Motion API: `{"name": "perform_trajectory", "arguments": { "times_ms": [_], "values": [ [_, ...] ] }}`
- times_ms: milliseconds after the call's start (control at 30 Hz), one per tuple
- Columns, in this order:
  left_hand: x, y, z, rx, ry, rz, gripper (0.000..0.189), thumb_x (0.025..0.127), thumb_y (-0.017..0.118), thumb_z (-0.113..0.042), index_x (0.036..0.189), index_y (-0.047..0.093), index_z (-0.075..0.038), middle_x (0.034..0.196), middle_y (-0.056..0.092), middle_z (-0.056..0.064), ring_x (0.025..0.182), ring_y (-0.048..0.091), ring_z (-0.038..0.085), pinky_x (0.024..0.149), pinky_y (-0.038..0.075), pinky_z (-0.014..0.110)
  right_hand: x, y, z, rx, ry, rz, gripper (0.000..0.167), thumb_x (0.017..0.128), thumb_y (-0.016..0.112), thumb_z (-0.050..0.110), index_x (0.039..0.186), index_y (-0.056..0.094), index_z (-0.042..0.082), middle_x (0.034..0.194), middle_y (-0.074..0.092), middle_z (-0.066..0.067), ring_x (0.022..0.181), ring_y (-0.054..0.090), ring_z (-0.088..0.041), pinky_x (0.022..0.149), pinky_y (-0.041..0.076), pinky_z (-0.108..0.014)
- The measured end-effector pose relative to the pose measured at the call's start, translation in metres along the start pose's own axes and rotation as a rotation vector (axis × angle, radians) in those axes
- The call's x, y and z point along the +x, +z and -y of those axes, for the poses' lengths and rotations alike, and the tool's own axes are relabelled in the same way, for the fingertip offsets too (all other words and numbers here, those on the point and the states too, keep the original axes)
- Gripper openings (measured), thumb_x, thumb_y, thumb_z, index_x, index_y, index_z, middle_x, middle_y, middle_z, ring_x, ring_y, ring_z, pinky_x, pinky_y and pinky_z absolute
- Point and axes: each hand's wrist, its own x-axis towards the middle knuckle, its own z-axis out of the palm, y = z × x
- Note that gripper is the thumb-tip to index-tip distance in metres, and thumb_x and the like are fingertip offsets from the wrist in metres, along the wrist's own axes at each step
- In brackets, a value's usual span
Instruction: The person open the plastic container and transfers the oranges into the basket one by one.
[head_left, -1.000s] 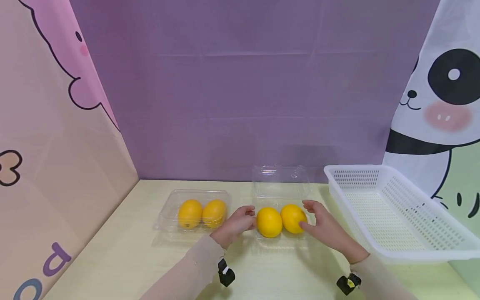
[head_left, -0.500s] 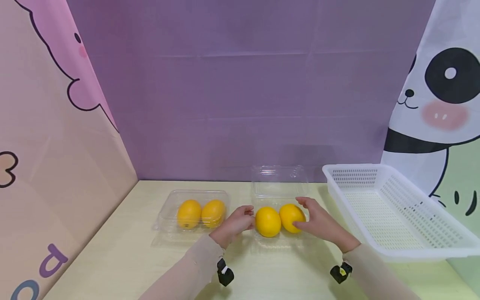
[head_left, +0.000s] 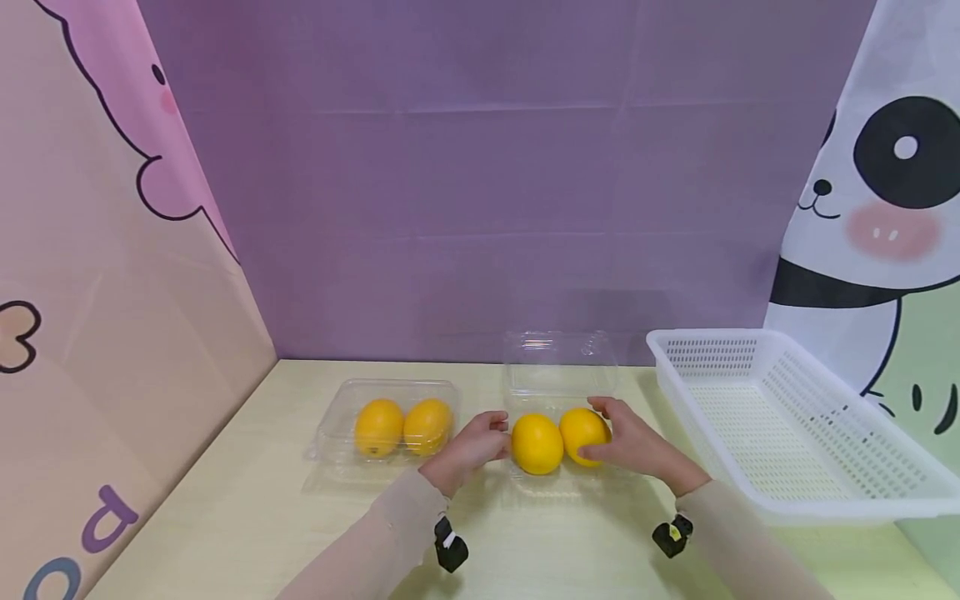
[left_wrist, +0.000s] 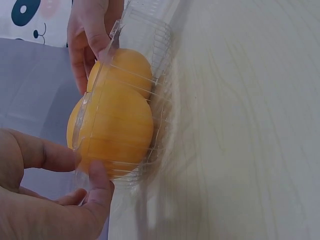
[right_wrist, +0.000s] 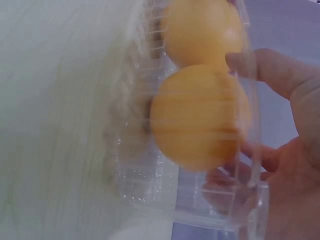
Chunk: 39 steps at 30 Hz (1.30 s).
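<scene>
Two yellow-orange oranges sit side by side in an open clear plastic clamshell box (head_left: 555,490), its lid (head_left: 561,371) raised at the back. At the box's left side, my left hand (head_left: 472,450) pinches the rim, thumb outside the wall in the left wrist view. The left orange (head_left: 537,444) is right beside those fingers. My right hand (head_left: 637,443) has its thumb and fingers curled round the right orange (head_left: 581,433). In the right wrist view, that orange (right_wrist: 197,117) shows through the clear wall, and some fingers lie behind it.
On the left stands a closed clear clamshell box (head_left: 397,388) with two more oranges inside. A white perforated plastic basket (head_left: 840,510) occupies the right side of the pale wooden table (head_left: 225,517). A purple cloth (head_left: 450,208) hangs behind.
My right hand has moved a little left, its fingers and thumb closing in round the right orange. The left hand keeps its place at the box's rim.
</scene>
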Motion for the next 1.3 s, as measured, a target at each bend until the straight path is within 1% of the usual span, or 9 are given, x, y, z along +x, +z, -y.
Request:
{"name": "perform_trajectory", "arguments": {
  "times_ms": [200,300,433,600,833,1033,1133,1300],
  "values": [
    [0.001,0.000,0.000,-0.005,0.007,0.003,0.068,0.081,0.055,0.007,0.146,0.035,0.012,0.140,0.044,0.024,0.109,0.049,0.030,0.097,0.051,0.041,0.005,0.004,-0.007,0.019,0.009,0.013,0.086,0.080,0.083,0.024,0.143,0.037,-0.014,0.138,0.045,-0.029,0.118,0.050,-0.039,0.104,0.042,-0.055],
    [0.001,0.000,0.001,-0.003,0.011,0.004,0.068,0.082,0.054,0.007,0.146,0.035,0.012,0.140,0.044,0.024,0.107,0.049,0.030,0.095,0.051,0.040,0.007,0.005,-0.009,0.002,0.013,0.019,0.088,0.080,0.084,0.024,0.144,0.037,-0.013,0.138,0.044,-0.028,0.118,0.050,-0.038,0.104,0.042,-0.055],
    [0.000,-0.001,0.001,-0.001,0.005,0.007,0.068,0.082,0.055,0.007,0.147,0.035,0.011,0.142,0.043,0.024,0.107,0.050,0.030,0.096,0.051,0.041,0.009,0.007,-0.008,-0.013,0.027,0.033,0.090,0.079,0.085,0.024,0.145,0.036,-0.012,0.139,0.044,-0.029,0.118,0.049,-0.038,0.104,0.042,-0.056],
    [0.000,-0.001,0.001,0.005,0.004,0.014,0.068,0.082,0.054,0.006,0.147,0.034,0.011,0.142,0.042,0.024,0.108,0.049,0.031,0.098,0.050,0.042,0.010,0.010,-0.007,-0.025,0.038,0.049,0.092,0.077,0.085,0.024,0.147,0.036,-0.010,0.138,0.044,-0.028,0.116,0.049,-0.037,0.102,0.043,-0.056],
    [-0.002,0.000,-0.001,-0.005,0.006,0.018,0.068,0.082,0.054,0.007,0.147,0.033,0.012,0.142,0.042,0.025,0.109,0.049,0.031,0.099,0.049,0.043,0.011,0.012,-0.009,-0.060,0.072,0.051,0.092,0.076,0.086,0.022,0.147,0.036,-0.007,0.136,0.045,-0.026,0.115,0.051,-0.035,0.101,0.045,-0.054],
    [-0.003,0.000,-0.001,-0.016,0.012,0.017,0.069,0.082,0.053,0.008,0.147,0.033,0.013,0.143,0.041,0.027,0.112,0.050,0.033,0.099,0.049,0.044,0.012,0.012,-0.008,-0.068,0.072,0.053,0.091,0.075,0.086,0.020,0.146,0.037,-0.008,0.138,0.046,-0.025,0.116,0.052,-0.037,0.102,0.044,-0.055],
    [-0.003,0.000,-0.001,-0.017,0.009,0.017,0.068,0.083,0.054,0.008,0.147,0.033,0.013,0.144,0.041,0.027,0.112,0.050,0.033,0.100,0.049,0.044,0.011,0.011,-0.005,-0.072,0.066,0.054,0.090,0.075,0.086,0.019,0.145,0.037,-0.009,0.138,0.047,-0.026,0.116,0.052,-0.037,0.102,0.044,-0.055],
    [0.000,0.000,0.000,-0.009,-0.005,0.011,0.066,0.085,0.054,0.006,0.147,0.034,0.011,0.144,0.042,0.025,0.109,0.051,0.031,0.099,0.050,0.040,0.010,0.010,-0.001,-0.086,0.043,0.052,0.090,0.074,0.085,0.020,0.145,0.038,-0.010,0.135,0.047,-0.026,0.114,0.052,-0.037,0.100,0.045,-0.055]
  ]
}}
